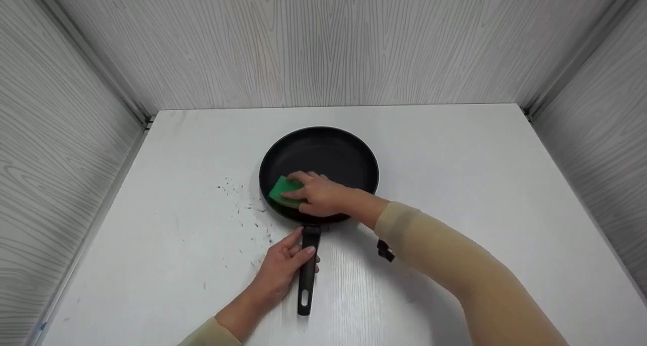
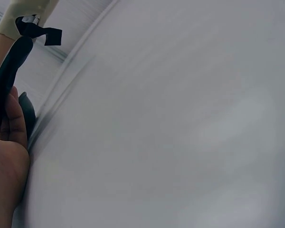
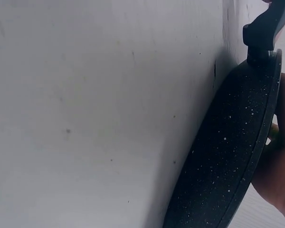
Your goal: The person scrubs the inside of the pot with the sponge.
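A black frying pan [image 1: 328, 154] sits on the white table, its handle [image 1: 305, 290] pointing toward me. My left hand [image 1: 280, 267] grips that handle near the pan, thumb on top and fingertips showing on the far side. In the left wrist view the same hand [image 2: 12, 128] is curled about the dark handle [image 2: 4, 80]. Inside the pan, at its lower left, my right hand [image 1: 323, 194] holds a green sponge [image 1: 284, 186] against the surface. From the right wrist, the pan's speckled outer side [image 3: 228, 142] hides most of the right hand [image 3: 278, 175].
Dark specks and smears [image 1: 247, 207] mark the white table [image 1: 455, 159] left of the pan. Grey wood-grain panels [image 1: 323, 42] stand behind and at both sides. A small black strap end [image 1: 385, 251] hangs below the right sleeve.
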Demonstrator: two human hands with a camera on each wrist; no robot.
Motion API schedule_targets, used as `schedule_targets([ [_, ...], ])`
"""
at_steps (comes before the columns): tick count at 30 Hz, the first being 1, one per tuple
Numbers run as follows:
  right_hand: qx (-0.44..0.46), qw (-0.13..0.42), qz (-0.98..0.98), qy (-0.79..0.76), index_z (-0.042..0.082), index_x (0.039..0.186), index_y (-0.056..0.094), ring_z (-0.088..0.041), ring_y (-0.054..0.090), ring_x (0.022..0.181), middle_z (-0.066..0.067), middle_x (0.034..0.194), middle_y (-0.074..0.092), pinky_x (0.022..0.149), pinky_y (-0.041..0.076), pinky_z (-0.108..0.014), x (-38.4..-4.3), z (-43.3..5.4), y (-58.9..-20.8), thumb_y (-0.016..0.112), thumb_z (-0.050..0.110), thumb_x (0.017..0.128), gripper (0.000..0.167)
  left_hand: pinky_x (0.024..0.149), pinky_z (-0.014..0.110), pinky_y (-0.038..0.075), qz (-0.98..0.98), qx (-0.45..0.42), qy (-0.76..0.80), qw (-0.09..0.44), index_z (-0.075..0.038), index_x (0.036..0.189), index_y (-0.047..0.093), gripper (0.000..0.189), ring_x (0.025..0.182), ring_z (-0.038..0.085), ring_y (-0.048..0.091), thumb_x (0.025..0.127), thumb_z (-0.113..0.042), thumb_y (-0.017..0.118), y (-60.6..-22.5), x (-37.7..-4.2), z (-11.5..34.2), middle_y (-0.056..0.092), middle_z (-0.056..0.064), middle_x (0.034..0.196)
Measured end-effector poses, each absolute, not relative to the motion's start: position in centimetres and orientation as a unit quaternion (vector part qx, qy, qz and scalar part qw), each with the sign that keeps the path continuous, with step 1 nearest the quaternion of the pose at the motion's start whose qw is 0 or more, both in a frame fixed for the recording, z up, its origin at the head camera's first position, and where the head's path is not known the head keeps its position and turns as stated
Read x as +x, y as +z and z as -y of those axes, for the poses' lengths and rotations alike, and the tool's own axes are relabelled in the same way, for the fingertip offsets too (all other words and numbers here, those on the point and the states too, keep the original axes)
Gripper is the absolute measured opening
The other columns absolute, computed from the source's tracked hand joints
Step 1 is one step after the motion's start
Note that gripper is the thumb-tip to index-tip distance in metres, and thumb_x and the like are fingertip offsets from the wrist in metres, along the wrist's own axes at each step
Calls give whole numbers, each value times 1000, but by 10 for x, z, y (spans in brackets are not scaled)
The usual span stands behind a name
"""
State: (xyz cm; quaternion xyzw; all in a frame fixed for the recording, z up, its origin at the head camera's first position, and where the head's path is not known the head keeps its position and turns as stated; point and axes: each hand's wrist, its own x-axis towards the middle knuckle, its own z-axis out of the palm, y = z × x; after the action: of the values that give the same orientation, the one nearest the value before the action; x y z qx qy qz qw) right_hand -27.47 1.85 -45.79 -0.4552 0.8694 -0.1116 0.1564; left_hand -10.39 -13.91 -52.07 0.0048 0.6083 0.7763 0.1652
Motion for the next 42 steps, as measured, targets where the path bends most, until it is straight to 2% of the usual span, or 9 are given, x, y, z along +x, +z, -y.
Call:
schedule_targets([
  [6,-425,153,-885,-110,36,161,45,-34,37,149,-15,168,26,124,29,-55,-279,-16,-460,56,26,110,54,86,30,60,-609,7,777,158,7,166,19,80,81,16,74,106,-13,67,-521,-104,138,75,12,100],
  [11,-423,136,-891,-94,37,162,43,-34,39,146,-16,166,28,122,32,-54,-284,-11,-462,55,28,110,54,85,31,60,-608,6,778,157,7,166,18,80,81,17,74,106,-13,67,-521,-104,138,75,12,99],
  [21,-407,101,-907,-44,38,165,38,-39,39,147,-19,165,31,118,36,-61,-293,-4,-464,54,32,110,57,85,31,60,-603,19,782,153,9,165,19,80,81,17,74,105,-13,68,-523,-105,138,76,12,98],
  [25,-403,96,-910,-40,37,167,35,-39,34,151,-16,169,25,120,33,-63,-295,-3,-466,52,35,110,59,86,31,60,-603,15,782,154,7,165,20,81,82,18,74,105,-13,69,-523,-105,139,76,12,98],
  [30,-424,95,-900,-28,29,168,32,-37,28,155,-7,175,19,121,32,-61,-297,-4,-469,48,33,110,61,85,31,60,-594,16,789,157,7,165,19,80,81,17,74,105,-11,68,-523,-105,138,76,10,97],
  [36,-439,105,-892,-17,28,168,35,-34,31,155,4,174,26,122,31,-60,-301,-4,-464,50,24,111,59,82,30,60,-575,16,802,160,9,165,17,81,78,15,74,105,-8,68,-523,-105,137,76,7,94],
  [42,-444,105,-890,-21,27,166,40,-36,34,154,2,173,30,121,31,-63,-305,-5,-459,52,18,111,56,83,30,60,-580,15,799,160,9,165,18,81,78,15,73,104,-9,68,-521,-105,137,75,8,94],
])
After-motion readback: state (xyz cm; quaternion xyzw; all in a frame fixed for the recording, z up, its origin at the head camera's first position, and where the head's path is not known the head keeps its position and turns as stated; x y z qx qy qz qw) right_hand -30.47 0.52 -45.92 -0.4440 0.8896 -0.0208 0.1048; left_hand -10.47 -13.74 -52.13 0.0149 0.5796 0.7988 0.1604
